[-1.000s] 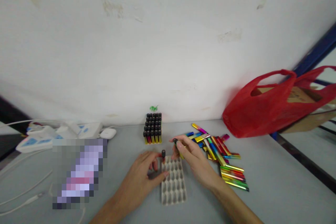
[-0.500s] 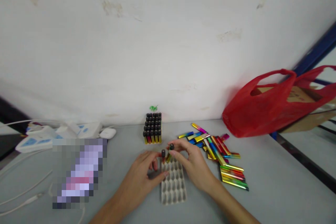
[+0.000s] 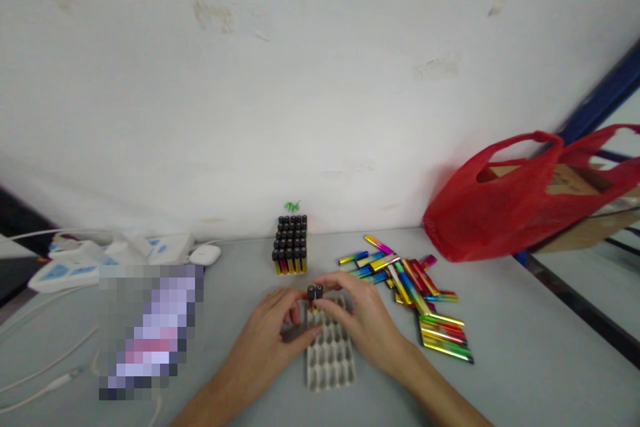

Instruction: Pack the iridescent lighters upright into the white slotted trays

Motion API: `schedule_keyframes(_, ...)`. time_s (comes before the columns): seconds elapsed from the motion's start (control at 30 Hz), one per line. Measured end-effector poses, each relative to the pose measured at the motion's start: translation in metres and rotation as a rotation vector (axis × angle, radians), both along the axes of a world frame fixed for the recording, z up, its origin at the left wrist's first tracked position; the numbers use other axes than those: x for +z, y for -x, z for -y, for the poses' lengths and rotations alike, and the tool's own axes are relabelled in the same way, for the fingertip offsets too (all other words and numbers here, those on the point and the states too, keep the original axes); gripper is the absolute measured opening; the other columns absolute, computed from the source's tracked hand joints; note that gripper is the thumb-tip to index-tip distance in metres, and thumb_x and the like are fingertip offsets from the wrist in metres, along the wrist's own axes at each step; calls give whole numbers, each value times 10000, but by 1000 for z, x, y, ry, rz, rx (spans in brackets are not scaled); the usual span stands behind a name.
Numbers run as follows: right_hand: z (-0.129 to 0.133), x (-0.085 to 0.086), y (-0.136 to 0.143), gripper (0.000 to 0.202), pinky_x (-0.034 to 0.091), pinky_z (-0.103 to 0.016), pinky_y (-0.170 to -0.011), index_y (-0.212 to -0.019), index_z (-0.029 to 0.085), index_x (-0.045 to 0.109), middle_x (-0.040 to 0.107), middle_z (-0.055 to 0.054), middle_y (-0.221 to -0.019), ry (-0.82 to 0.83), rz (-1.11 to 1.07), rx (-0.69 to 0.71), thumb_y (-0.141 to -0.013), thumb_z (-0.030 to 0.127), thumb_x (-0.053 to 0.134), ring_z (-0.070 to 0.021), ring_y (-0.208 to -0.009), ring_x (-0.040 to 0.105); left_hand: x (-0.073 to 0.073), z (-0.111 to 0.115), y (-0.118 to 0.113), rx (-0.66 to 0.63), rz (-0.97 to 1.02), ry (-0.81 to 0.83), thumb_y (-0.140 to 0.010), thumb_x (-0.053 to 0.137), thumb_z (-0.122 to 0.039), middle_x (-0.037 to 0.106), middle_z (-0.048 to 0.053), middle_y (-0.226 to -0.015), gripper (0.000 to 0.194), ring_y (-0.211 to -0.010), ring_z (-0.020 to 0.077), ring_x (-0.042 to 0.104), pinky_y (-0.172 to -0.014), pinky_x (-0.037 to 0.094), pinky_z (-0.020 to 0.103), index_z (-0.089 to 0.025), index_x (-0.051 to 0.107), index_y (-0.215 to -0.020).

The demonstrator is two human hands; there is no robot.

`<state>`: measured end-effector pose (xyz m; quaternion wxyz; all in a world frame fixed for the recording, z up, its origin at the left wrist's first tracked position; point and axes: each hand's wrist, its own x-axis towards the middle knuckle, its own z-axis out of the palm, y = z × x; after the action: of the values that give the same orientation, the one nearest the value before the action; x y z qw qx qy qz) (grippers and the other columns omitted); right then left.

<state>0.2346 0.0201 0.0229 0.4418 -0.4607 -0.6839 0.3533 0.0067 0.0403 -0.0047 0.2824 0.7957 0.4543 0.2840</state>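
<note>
A pale tray [image 3: 333, 355] with rows of hollows lies on the grey table. At its back left corner stand two black-capped tubes [image 3: 315, 292], side by side. My right hand [image 3: 367, 313] pinches the right-hand tube between thumb and fingers. Curved around the left edge of the tray, my left hand [image 3: 275, 330] has its fingers and thumb apart, thumb tip on the tray and fingertips beside the left tube. Behind them, a full block of black-capped tubes [image 3: 291, 243] stands upright near the wall.
Shiny multicoloured tubes [image 3: 410, 287] lie in a loose pile to the right. A red bag [image 3: 505, 213] with cardboard inside stands at the far right. Power strips [image 3: 165, 248], cables and a blurred-out object [image 3: 155, 327] lie at the left.
My right hand has shifted slightly left and down with its tube, which now stands beside the first tube. My left hand has hardly moved.
</note>
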Motion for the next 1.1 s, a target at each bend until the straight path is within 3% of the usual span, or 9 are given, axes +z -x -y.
schedule_keyframes(0.23, 0, 4, -6, 228, 520, -432, -1068, -1315, 253, 751, 817, -85, -1277, -40, 70, -105, -1142, 347, 636, -289, -1202, 736, 1, 0, 0, 3, -10, 11, -925, 882, -308, 680, -10, -890, 205, -878, 259, 663, -816, 492, 342, -245, 713, -1024)
schedule_keyframes(0.43, -17, -4, -27, 281, 483, -521, -1102, -1279, 212, 735, 783, -136, -1247, -235, 455, -321, -1103, 144, 526, -354, -1237, 656, 1, 1, -1, 4, -27, 25, -934, 879, -319, 669, -6, -884, 214, -869, 257, 653, -796, 476, 338, -231, 689, -975)
schedule_keyframes(0.57, -26, -14, -40, 468, 431, -537, -1163, -1507, 196, 653, 751, -153, -1451, -267, 685, -325, -1104, 68, 451, -366, -1408, 586, -1, 1, -1, 9, -24, 17, -939, 879, -336, 671, -4, -893, 220, -876, 262, 650, -812, 482, 345, -235, 699, -1015)
schedule_keyframes(0.7, -29, -23, -43, 633, 359, -563, -1188, -1626, 226, 567, 694, -145, -1580, -244, 859, -282, -1057, -16, 437, -372, -1479, 545, -1, 0, 0, 17, -20, 35, -939, 875, -341, 677, 5, -917, 237, -884, 262, 657, -811, 488, 342, -234, 664, -926)
schedule_keyframes(1.1, -33, -29, -42, 479, 406, -485, -1019, -1429, 252, 710, 696, -164, -1404, -229, 888, -329, -1057, 7, 532, -378, -1342, 539, 2, 1, -1, 21, -20, 43, -929, 835, -400, 693, 15, -897, 221, -871, 262, 654, -791, 503, 338, -241, 683, -947)
